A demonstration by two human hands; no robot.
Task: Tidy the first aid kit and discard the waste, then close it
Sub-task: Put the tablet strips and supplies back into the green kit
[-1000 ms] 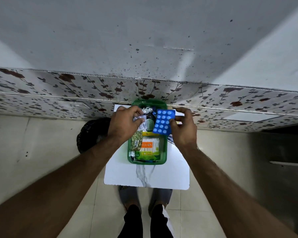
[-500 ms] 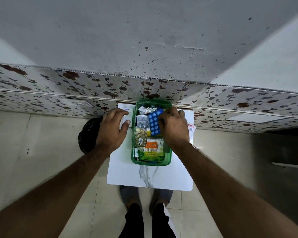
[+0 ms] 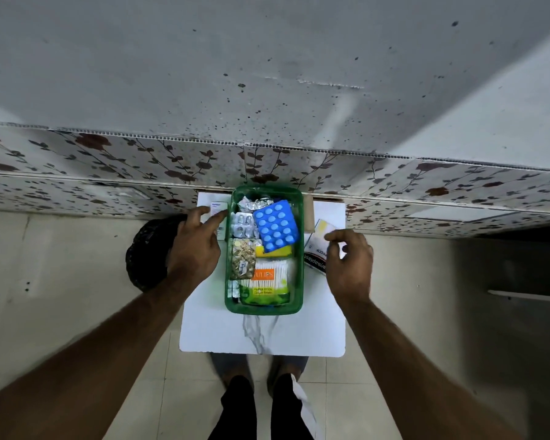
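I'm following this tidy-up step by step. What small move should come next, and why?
Probably the right hand closing on the white plaster box beside the green kit. The hand hovers open just over it, and the box lies outside the kit on the table.

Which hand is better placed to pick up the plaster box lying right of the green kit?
The right hand, probably: it hovers open directly over the plaster box, while the left hand is across the green kit.
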